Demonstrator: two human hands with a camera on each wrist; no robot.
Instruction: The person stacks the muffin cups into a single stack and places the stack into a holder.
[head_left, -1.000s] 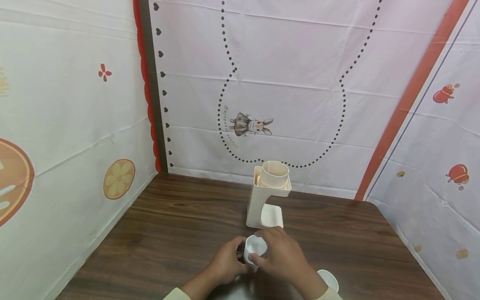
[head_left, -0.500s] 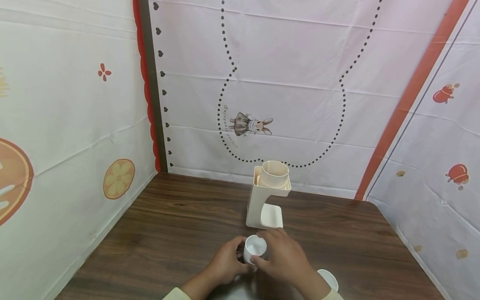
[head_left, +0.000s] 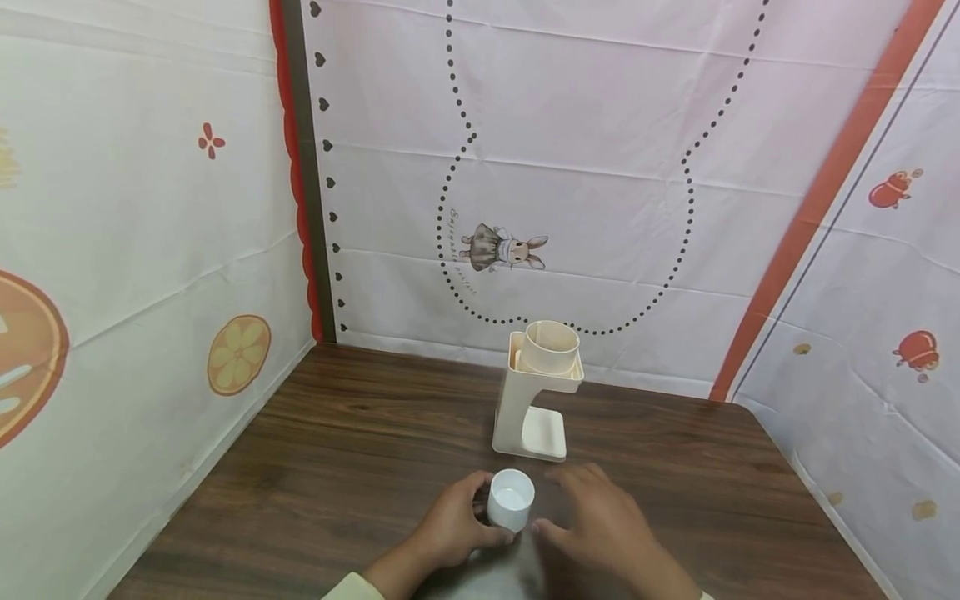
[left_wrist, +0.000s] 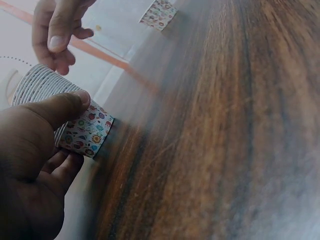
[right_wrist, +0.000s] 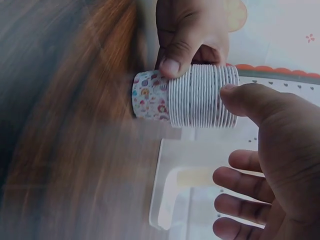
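Note:
A stack of nested paper cups (head_left: 511, 502), white-rimmed with a colourful print, stands upright on the table in the head view. My left hand (head_left: 453, 523) grips its left side low down; in the left wrist view the thumb (left_wrist: 60, 109) lies across the printed wall and fingers curl beneath. Just right of the stack, my right hand (head_left: 603, 518) hovers with its fingers spread and holds nothing. In the right wrist view its thumb (right_wrist: 255, 101) overlaps the rims, but the head view shows a small gap.
A cream stand (head_left: 513, 408) with a round open tube on top and a flat base tray (head_left: 543, 432) stands behind the cups. A single printed cup (left_wrist: 159, 14) sits farther right on the wooden table (head_left: 360, 417). Printed cloth walls (head_left: 585, 108) enclose the table.
My right hand has let go of the stack's rim and moved a little to the right, spreading its fingers. The left hand has stayed on the cups.

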